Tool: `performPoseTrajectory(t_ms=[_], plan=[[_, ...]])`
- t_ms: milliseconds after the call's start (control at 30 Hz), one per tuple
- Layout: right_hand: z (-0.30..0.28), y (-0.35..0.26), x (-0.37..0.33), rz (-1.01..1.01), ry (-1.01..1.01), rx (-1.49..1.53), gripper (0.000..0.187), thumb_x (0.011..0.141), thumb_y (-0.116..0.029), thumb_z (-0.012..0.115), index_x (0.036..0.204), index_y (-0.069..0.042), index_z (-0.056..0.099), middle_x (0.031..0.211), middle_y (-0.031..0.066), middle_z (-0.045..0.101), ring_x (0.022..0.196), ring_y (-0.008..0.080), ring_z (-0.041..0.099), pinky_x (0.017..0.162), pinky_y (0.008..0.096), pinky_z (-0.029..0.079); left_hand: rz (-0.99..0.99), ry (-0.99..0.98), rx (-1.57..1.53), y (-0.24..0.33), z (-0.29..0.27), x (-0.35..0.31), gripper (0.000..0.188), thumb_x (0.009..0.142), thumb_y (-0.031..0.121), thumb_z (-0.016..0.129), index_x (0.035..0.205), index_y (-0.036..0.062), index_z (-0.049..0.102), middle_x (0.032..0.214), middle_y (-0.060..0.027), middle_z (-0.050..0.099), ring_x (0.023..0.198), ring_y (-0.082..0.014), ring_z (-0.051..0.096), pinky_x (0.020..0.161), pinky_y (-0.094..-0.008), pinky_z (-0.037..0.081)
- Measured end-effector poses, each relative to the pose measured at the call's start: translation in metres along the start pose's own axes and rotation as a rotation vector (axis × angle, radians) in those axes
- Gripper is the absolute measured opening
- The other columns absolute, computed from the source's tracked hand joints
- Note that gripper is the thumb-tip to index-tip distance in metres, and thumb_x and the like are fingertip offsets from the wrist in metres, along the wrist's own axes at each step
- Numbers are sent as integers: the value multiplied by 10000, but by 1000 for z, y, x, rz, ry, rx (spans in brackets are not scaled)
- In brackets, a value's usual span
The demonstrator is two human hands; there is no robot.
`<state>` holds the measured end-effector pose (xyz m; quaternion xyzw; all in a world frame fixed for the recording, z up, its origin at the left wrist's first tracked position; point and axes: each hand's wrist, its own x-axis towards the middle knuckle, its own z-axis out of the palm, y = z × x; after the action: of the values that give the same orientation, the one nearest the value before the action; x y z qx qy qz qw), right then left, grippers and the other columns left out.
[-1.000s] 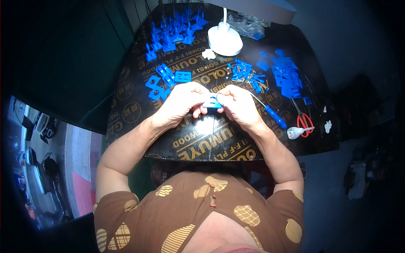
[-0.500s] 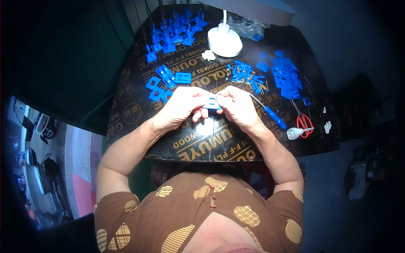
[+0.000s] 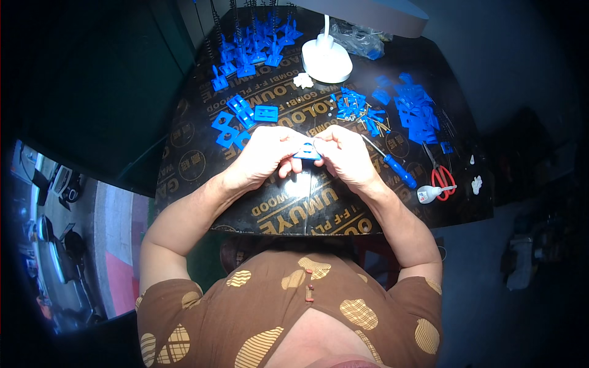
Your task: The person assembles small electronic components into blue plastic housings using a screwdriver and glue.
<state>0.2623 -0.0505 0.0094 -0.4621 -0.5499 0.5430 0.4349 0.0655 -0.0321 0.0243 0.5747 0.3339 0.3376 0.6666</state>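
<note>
Between my two hands, over the middle of the black printed tabletop, is a small flat blue plastic piece. My left hand pinches its left side, with fingers curled beneath it. From the other side my right hand grips the piece with thumb and forefinger. Fingertips cover most of its upper part. Several square blue plastic plates with openings lie just beyond my left hand. Close to my right hand rests a screwdriver with a blue handle.
Long blue pins and a pile of blue parts lie at right, with red-handled scissors and a small white bottle nearer. A white lamp base stands at the back. Assembled blue pieces with black springs fill the far left.
</note>
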Motion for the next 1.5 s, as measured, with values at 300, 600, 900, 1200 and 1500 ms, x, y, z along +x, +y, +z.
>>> performPoseTrajectory(t_ms=[300,600,900,1200,1500], plan=[[1,2,1,-6,-7,18,165,901,-140,597,902,25,611,713,49,642,594,60,577,540,194,452,0,-3,10,-1,-1,0,264,926,129,531,1030,-94,629,679,-82,644,459,-48,497,460,-152,399],[0,2,1,53,-34,203,183,924,-175,575,932,6,601,673,35,608,487,35,483,422,166,368,26,25,5,-6,-4,2,259,923,133,536,1024,-87,629,661,-73,639,450,-48,498,450,-157,400],[2,6,0,1,-63,155,158,896,-138,620,974,-8,575,685,28,600,486,28,473,427,160,370,47,53,4,-6,-4,1,235,930,121,515,957,-66,654,651,-57,637,453,-37,503,426,-154,387],[0,5,0,30,-80,210,118,883,-107,616,937,-20,558,683,29,595,486,31,474,418,161,369,43,27,-26,-7,-4,1,273,926,138,541,1041,-96,622,658,-83,641,450,-50,511,449,-153,411],[-1,3,1,18,-82,243,124,880,-101,617,947,-13,560,697,34,594,499,35,480,423,165,379,53,-24,-173,-12,-7,4,282,946,173,562,1027,-91,618,701,-99,652,480,-73,538,469,-167,440]])
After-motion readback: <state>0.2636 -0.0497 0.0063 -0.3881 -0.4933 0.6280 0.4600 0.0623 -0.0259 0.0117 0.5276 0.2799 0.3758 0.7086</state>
